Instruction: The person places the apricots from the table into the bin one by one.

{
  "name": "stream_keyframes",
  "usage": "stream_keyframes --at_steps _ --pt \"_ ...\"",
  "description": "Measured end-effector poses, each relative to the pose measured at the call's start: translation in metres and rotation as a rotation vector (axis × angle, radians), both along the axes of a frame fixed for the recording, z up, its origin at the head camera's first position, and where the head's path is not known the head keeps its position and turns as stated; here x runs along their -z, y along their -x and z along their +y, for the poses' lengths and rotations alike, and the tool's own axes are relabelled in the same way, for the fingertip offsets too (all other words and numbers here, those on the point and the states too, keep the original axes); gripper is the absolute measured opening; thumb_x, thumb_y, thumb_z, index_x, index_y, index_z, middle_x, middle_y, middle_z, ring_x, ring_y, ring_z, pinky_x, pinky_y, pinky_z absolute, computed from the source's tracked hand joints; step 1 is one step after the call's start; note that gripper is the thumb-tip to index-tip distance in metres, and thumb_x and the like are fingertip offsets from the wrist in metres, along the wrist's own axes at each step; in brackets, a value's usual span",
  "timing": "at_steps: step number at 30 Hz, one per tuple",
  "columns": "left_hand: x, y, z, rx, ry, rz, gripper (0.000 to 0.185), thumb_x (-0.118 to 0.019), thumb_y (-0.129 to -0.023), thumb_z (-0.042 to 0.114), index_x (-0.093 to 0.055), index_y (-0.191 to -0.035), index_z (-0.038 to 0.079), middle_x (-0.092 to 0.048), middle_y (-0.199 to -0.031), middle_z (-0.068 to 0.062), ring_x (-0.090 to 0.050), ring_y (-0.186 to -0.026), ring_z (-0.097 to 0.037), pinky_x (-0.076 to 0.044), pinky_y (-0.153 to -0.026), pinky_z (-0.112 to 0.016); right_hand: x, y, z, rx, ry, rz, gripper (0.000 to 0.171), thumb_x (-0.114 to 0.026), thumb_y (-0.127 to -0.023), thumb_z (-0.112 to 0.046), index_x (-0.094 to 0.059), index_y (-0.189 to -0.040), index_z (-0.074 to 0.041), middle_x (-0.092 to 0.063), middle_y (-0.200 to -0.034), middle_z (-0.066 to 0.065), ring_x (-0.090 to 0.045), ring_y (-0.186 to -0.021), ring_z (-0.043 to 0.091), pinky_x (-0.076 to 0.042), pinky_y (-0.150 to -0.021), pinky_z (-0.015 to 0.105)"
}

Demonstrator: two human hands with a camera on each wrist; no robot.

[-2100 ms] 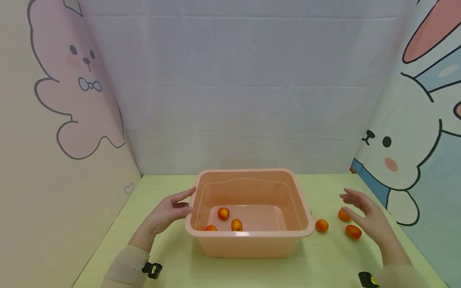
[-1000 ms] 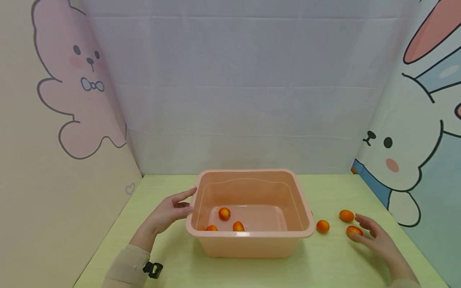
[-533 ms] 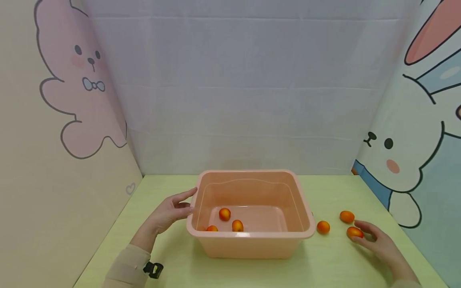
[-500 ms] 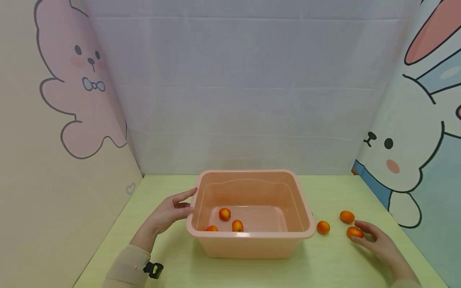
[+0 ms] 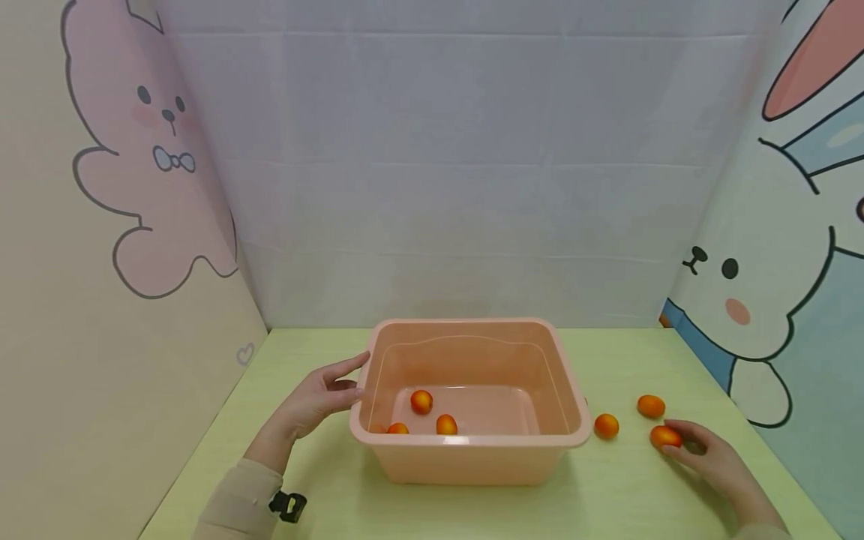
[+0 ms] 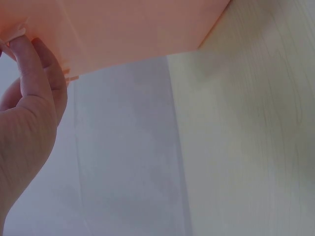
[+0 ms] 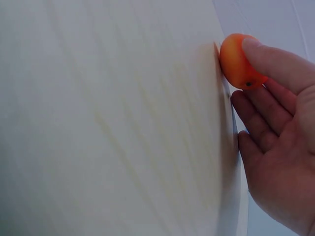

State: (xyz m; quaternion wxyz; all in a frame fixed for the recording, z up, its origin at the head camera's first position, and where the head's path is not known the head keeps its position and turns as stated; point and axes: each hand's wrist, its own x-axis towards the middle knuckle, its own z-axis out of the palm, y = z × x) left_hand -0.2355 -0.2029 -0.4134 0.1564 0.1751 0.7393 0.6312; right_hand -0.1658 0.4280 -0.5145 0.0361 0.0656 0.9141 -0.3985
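Observation:
A pink plastic basin [image 5: 472, 459] stands on the table, with several small orange-red fruits visible inside, one of them a fruit [image 5: 421, 402] towards the left. My left hand [image 5: 322, 397] holds the basin's left rim; in the left wrist view its fingers [image 6: 30, 73] curl up under that rim. Right of the basin, my right hand [image 5: 712, 454] pinches an oval orange-red fruit [image 5: 664, 436] between thumb and fingers, low at the table. The right wrist view shows the thumb on this fruit [image 7: 236, 61] and a small dark spot at its end.
Two more fruits lie close by: one fruit [image 5: 651, 406] just behind the pinched one, another fruit [image 5: 606, 426] nearer the basin. A sliver of something orange shows at the basin's right edge. Cloth walls enclose the pale green table [image 5: 466, 514] behind and at both sides.
My right hand has come down and to the right onto the oval fruit, and its thumb and fingers have closed on it. My left hand stays at the basin's rim.

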Motion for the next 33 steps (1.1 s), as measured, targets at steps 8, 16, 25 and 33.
stream_keyframes --at_steps 8,16,25,33 --pt "0.000 0.001 0.001 0.007 -0.010 -0.006 0.069 -0.069 -0.093 0.009 -0.034 -0.153 0.003 -0.037 -0.149 -0.028 -0.060 -0.100 -0.022 -0.054 -0.088 -0.033 -0.002 -0.003 0.003 0.011 -0.079 0.041 0.066 -0.069 -0.093 -0.039 -0.052 -0.134 0.009 -0.054 -0.131 0.030 -0.057 -0.101 0.016 -0.045 -0.080 0.030" --pt "0.001 0.002 0.000 0.002 -0.011 -0.011 0.070 -0.069 -0.093 0.008 -0.034 -0.153 0.003 -0.037 -0.148 -0.027 -0.060 -0.101 -0.022 -0.054 -0.088 -0.033 -0.021 -0.005 0.002 -0.018 -0.002 0.148 0.060 -0.070 -0.094 -0.035 -0.053 -0.134 0.006 -0.059 -0.112 -0.020 -0.042 -0.090 -0.022 -0.044 -0.073 0.012" --pt "0.001 0.002 -0.001 0.008 -0.009 0.002 0.069 -0.069 -0.093 0.009 -0.034 -0.153 0.004 -0.039 -0.147 -0.027 -0.061 -0.102 -0.022 -0.054 -0.088 -0.033 -0.050 0.006 -0.009 -0.067 0.039 0.238 0.056 -0.069 -0.095 -0.029 -0.052 -0.134 0.008 -0.049 -0.106 -0.036 -0.043 -0.092 -0.021 -0.047 -0.073 0.011" --pt "-0.001 0.001 0.000 -0.009 0.015 -0.006 0.070 -0.071 -0.092 0.010 -0.036 -0.153 0.005 -0.041 -0.148 -0.025 -0.061 -0.101 -0.022 -0.054 -0.088 -0.033 -0.080 0.018 -0.021 -0.090 -0.028 0.242 0.057 -0.067 -0.096 -0.031 -0.051 -0.138 0.004 -0.059 -0.126 0.011 -0.062 -0.104 0.014 -0.048 -0.074 0.012"
